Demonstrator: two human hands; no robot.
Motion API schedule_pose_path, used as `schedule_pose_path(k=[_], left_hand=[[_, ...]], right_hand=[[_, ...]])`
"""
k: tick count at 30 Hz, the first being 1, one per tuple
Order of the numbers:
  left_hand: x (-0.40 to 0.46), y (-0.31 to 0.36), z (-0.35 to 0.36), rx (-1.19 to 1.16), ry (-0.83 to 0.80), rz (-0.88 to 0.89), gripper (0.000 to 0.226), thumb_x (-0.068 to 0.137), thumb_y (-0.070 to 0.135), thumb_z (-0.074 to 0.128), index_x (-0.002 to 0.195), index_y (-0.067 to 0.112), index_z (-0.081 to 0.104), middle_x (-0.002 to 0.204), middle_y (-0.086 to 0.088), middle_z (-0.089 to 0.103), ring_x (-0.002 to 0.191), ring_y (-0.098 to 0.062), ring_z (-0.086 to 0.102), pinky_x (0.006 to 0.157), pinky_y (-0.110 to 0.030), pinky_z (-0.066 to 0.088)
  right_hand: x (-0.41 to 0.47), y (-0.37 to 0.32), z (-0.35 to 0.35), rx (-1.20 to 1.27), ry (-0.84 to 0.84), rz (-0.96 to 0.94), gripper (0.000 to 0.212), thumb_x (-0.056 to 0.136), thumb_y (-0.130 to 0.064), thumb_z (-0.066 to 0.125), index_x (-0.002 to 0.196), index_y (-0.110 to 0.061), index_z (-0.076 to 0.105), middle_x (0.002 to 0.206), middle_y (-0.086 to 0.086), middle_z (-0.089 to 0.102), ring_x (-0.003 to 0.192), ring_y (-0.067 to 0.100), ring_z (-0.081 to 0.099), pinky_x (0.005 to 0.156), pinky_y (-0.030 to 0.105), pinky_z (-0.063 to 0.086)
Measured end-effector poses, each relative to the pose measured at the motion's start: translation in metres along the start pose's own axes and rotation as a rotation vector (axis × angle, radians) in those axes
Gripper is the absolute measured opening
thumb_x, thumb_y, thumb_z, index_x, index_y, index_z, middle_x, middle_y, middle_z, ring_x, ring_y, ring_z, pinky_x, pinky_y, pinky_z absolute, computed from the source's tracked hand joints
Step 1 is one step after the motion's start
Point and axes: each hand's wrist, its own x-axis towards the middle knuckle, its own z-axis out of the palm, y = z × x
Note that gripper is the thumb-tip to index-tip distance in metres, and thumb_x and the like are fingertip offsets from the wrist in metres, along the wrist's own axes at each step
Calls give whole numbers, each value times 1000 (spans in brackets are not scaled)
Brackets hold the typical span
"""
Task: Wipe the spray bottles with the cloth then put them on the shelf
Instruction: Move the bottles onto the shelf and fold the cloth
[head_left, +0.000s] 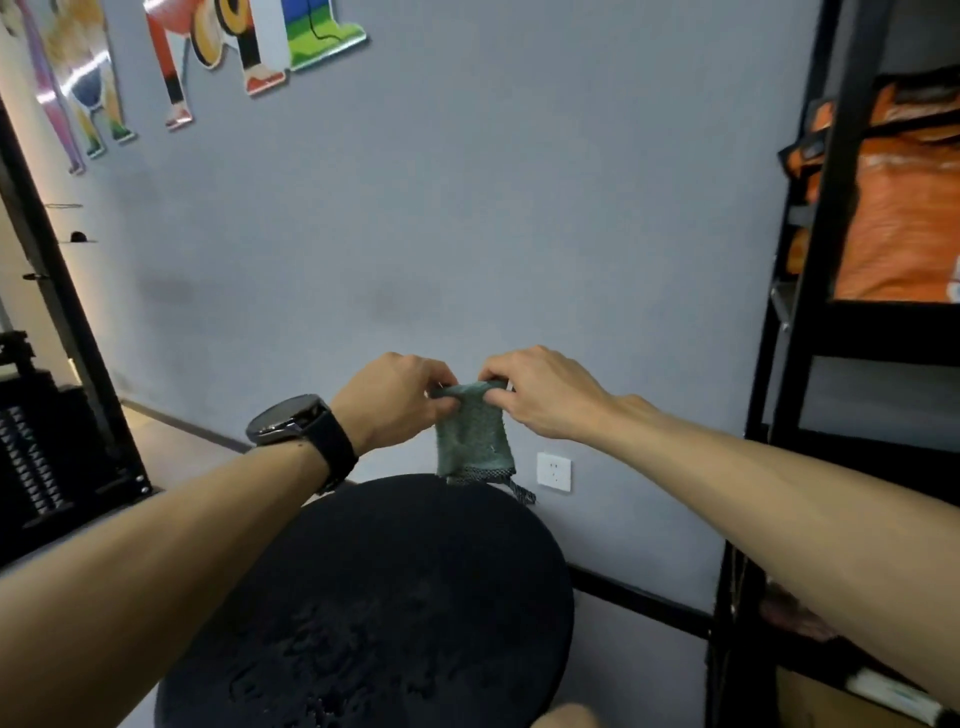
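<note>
Left hand (397, 402): it is held up in the air, with a black round watch (288, 418) on its wrist. Its fingers are curled and pinch the top left corner of the cloth.

Right hand (540, 395): it is up at the same height, very near the left hand. Its fingers (496, 397) are curled too and pinch the top right corner of the cloth.

Cloth: the small green fuzzy cloth (472, 434) hangs down from the fingers of both hands. Its top edge is bunched between the two pinches. Its bottom edge has a dark grey dotted strip, and a thin tag sticks out to the right.

Table: the round black table (374, 613) is below the fingers. The bottom of the cloth hangs just over its far edge.

Shelf: the tall black metal shelf (826, 260) stands to the right of the fingers. An orange plastic bag (898, 208) sits on it, higher than the hands.

Wall: the grey wall (467, 208) is behind the fingers. A white wall socket (554, 471) is just below and right of the cloth. Bright cartoon stickers (218, 47) are high up to the left.
</note>
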Motion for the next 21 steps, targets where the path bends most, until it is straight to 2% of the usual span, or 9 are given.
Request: schedule_pose_path(k=[4,8,12,21], left_hand=[[9,31,-8,15,19,69,19,94,31,61,108,23,71,104,4,74,89,-20,61,80,-30,47],[16,63,-13,-28,37,108,18,94,31,61,107,25,70,101,6,74,80,-17,58,80,-34,50],[19,96,-12,-90,78,134,20,93,31,61,109,25,71,99,8,73,91,-19,65,79,-33,49],[30,168,-4,-186,106,273,20,93,32,62,110,26,70,100,8,73,90,-19,65,77,-32,50]], right_hand=[[-18,14,-35,-45,28,31,16,96,-29,50,105,-27,64,95,-7,64,93,21,57,68,31,35],[-38,29,-62,-71,62,64,16,96,-29,50,103,-28,64,100,-7,67,93,21,57,68,31,36],[-60,43,-88,-102,81,102,16,96,-30,51,103,-28,65,97,-7,67,92,21,58,67,31,37],[-119,74,-139,-213,131,186,17,95,-33,54,106,-28,66,103,-6,68,97,20,60,71,34,44]])
